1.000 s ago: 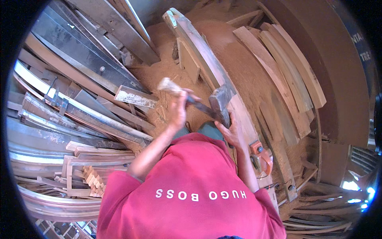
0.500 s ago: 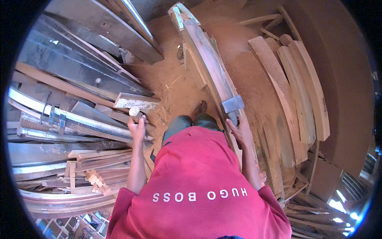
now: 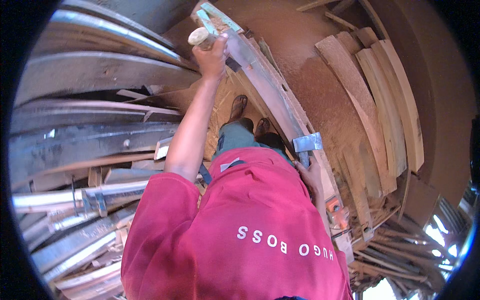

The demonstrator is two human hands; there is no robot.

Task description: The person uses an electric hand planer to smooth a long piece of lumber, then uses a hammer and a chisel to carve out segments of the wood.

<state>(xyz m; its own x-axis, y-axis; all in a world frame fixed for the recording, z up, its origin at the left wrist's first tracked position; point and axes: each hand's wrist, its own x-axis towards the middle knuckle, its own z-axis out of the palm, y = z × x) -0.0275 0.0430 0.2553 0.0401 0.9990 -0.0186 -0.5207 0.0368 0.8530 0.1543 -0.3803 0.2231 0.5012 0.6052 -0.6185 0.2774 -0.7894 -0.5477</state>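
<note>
Up at the far end of a long, narrow wooden beam, my left hand grips a chisel by its thick wooden handle. The round butt of the handle faces up, and a dark flat blade shows below my fist, over the beam's left edge; whether it touches is unclear. Closer to my body, my right hand is closed round the handle of a hammer with a blocky grey metal head. The hammer head lies over the beam. Pale green strips sit at the beam's far end.
Curved planks lie to the right on a sawdust-covered floor. Stacked long boards crowd the left side. An orange object rests by the beam's near end. My sandalled feet stand left of the beam.
My left hand has moved forward and right with the chisel, from beside the left boards to the beam's far end. My right hand and the hammer have shifted slightly nearer and right.
</note>
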